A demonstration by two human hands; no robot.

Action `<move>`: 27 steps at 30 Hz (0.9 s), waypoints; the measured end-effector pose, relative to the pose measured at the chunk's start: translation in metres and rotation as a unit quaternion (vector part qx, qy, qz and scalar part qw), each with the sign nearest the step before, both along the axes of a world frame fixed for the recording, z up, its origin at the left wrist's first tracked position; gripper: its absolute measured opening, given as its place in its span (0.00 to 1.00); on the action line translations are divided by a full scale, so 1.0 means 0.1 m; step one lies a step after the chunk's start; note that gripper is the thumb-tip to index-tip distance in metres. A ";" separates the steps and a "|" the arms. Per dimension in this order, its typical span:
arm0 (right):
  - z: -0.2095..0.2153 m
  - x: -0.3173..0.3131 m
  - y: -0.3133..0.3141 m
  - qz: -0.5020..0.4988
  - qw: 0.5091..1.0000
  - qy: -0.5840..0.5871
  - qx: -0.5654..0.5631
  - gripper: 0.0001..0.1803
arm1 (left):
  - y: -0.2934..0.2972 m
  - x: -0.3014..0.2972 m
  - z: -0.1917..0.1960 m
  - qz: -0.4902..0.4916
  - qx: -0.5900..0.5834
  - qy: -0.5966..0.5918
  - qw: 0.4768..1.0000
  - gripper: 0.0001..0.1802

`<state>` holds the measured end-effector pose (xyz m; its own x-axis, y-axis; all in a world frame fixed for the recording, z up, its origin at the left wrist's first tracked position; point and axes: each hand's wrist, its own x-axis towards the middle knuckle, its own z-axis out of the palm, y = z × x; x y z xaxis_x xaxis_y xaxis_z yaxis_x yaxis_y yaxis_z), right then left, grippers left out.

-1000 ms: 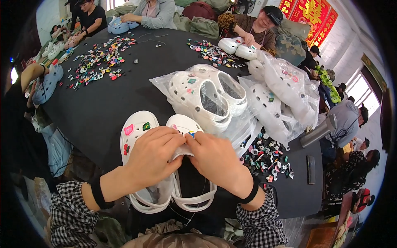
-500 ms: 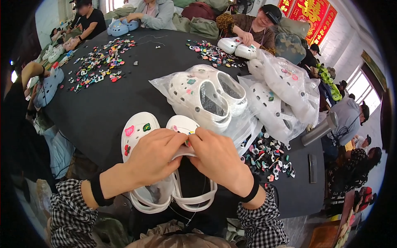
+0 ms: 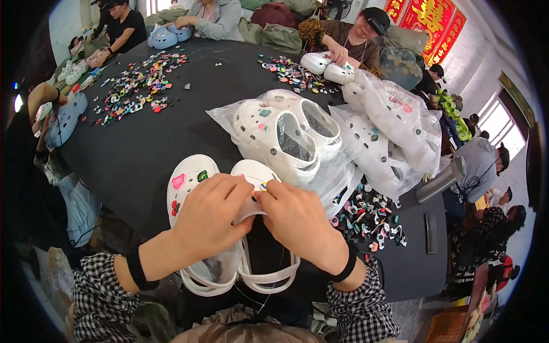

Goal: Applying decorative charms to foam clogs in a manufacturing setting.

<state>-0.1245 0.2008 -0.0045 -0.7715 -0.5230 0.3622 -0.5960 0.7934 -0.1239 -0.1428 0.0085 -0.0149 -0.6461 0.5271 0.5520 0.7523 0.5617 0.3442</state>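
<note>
A pair of white clogs stands at the table's near edge, toes pointing away from me. On the left clog (image 3: 191, 167) sit a pink charm (image 3: 178, 181), a green one (image 3: 202, 176) and a red one (image 3: 174, 207). My left hand (image 3: 209, 208) is closed on the upper of the right clog (image 3: 250, 167), thumb under its opening edge. From the other side my right hand (image 3: 297, 223) grips the same upper, fingertips close to the left ones. A blue and yellow charm (image 3: 263, 186) peeks out beside the right fingers. Whatever else lies under the fingertips is hidden.
White clogs in clear plastic bags (image 3: 257, 126) lie just beyond, more bagged clogs (image 3: 372, 137) to their right. A pile of loose charms (image 3: 372, 220), a grey cylinder (image 3: 441, 180) and a dark bar (image 3: 430, 233) are at right. Other people sit around the black table (image 3: 183, 128).
My hands have shifted slightly on the right clog. A red bit that showed between the fingertips is out of sight, and a dark hole shows there now. The clogs have barely moved.
</note>
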 end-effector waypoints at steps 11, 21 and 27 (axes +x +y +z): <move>0.03 -0.04 0.01 0.016 1.000 -0.020 0.008 0.12 | -0.02 0.00 -0.04 0.007 -0.038 0.020 0.999 0.21; 0.01 -0.12 0.03 0.075 0.997 -0.022 0.008 0.03 | -0.04 -0.06 -0.02 -0.036 -0.072 0.003 0.997 0.14; 0.03 -0.24 0.10 0.122 0.989 -0.084 -0.002 0.05 | -0.07 -0.10 -0.02 -0.057 -0.068 -0.047 0.995 0.14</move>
